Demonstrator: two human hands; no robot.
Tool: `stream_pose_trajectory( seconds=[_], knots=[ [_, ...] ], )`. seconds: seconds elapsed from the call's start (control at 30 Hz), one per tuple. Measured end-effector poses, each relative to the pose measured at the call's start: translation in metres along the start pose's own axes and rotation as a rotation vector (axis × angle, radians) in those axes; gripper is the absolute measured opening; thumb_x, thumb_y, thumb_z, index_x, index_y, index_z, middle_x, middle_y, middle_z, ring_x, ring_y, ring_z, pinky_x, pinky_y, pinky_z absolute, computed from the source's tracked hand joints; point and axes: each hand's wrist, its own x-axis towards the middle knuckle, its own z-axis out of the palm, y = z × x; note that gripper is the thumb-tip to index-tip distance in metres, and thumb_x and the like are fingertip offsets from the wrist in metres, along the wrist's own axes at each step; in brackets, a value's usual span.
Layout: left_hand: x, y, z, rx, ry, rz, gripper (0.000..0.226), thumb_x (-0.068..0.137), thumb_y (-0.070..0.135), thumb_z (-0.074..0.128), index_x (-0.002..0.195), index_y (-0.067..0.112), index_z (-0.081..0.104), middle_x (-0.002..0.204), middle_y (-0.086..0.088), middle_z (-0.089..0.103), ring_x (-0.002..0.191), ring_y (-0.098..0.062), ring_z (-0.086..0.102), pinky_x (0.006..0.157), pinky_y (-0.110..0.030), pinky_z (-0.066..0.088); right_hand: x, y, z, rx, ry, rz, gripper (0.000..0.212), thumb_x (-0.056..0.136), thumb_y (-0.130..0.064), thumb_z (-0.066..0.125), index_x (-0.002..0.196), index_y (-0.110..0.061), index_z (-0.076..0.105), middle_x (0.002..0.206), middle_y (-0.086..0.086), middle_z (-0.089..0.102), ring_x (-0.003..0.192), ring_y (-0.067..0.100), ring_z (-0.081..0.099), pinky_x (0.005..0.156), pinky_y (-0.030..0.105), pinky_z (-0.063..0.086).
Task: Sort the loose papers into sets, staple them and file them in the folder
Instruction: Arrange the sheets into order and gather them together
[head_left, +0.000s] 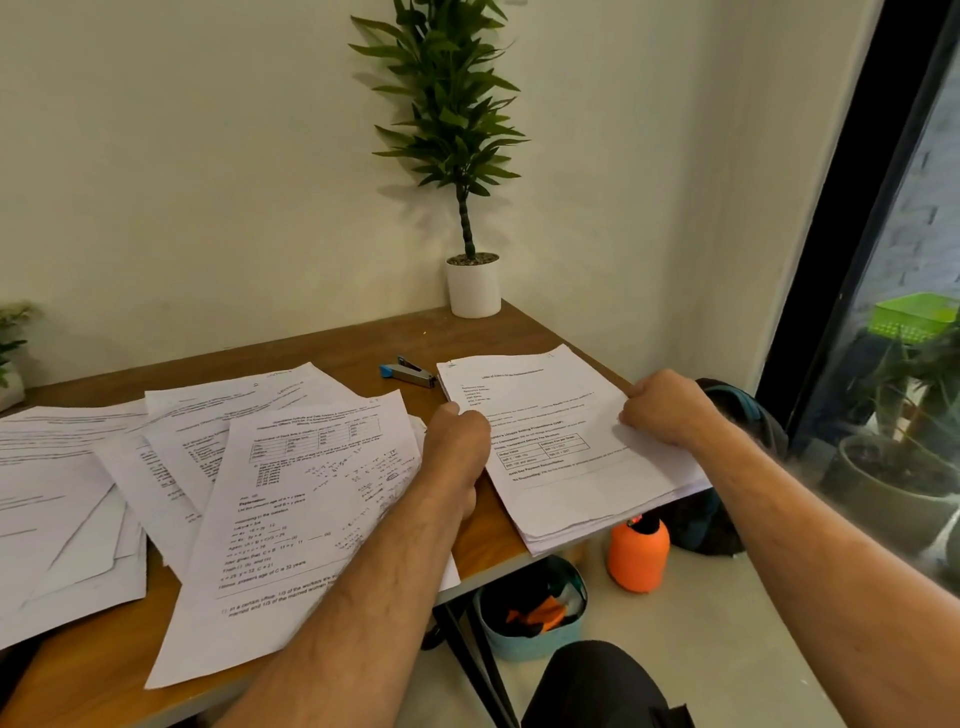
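Both hands grip one stack of printed sheets (566, 447) at the right end of the wooden desk (363, 358): left hand (457, 447) curled on its left edge, right hand (667, 408) on its right edge. Top sheet has a table (text mostly blurred, "Unique Selling Proposition" partly legible). Loose papers (171, 467) spread left; a worked maths sheet (306, 514) reads "Explanation". Stapler (410, 371) lies just behind the stack.

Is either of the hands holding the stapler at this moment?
No, the stapler lies untouched on the table while the left hand and right hand both grip the stack of papers.
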Motion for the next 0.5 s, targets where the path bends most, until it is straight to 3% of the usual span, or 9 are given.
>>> stream_pose_trajectory(
  seconds=[0.1,0.2,0.33,0.5],
  knots=[
    [-0.003,0.0,0.005,-0.025,0.003,0.006,0.036,0.104,0.011,0.047,0.136,0.025,0.05,0.141,-0.001,0.059,0.086,-0.015,0.065,0.076,-0.032,0.063,-0.001,-0.001,0.002,0.024,0.031,-0.026,0.022,0.096,-0.021,0.056,0.107,-0.008,0.07,0.101,0.007,0.069,0.082,0.019,0.06,0.068,0.027,0.044],
    [-0.009,0.001,0.009,-0.029,0.007,0.005,0.042,0.104,0.009,0.045,0.142,0.026,0.044,0.146,-0.001,0.054,0.091,-0.015,0.064,0.065,-0.026,0.062,-0.002,0.0,0.003,0.047,0.061,-0.014,0.023,0.095,-0.018,0.056,0.108,-0.008,0.072,0.099,0.007,0.069,0.077,0.018,0.059,0.063,0.026,0.044],
    [-0.009,-0.002,0.005,-0.035,0.02,0.015,0.043,0.104,0.01,0.045,0.143,0.029,0.045,0.146,0.0,0.055,0.109,-0.021,0.066,0.074,-0.03,0.063,-0.005,-0.001,0.004,0.042,0.061,-0.021,0.023,0.095,-0.019,0.057,0.109,-0.01,0.072,0.096,0.004,0.069,0.076,0.015,0.061,0.054,0.021,0.04],
    [-0.005,-0.003,-0.003,0.013,0.041,0.037,0.033,0.105,0.013,0.046,0.134,0.025,0.055,0.141,0.0,0.06,0.11,-0.02,0.065,0.08,-0.028,0.061,-0.01,-0.003,0.003,0.043,0.065,-0.06,0.025,0.095,-0.02,0.058,0.115,-0.013,0.071,0.101,0.002,0.069,0.082,0.015,0.061,0.064,0.025,0.043]
  ],
)
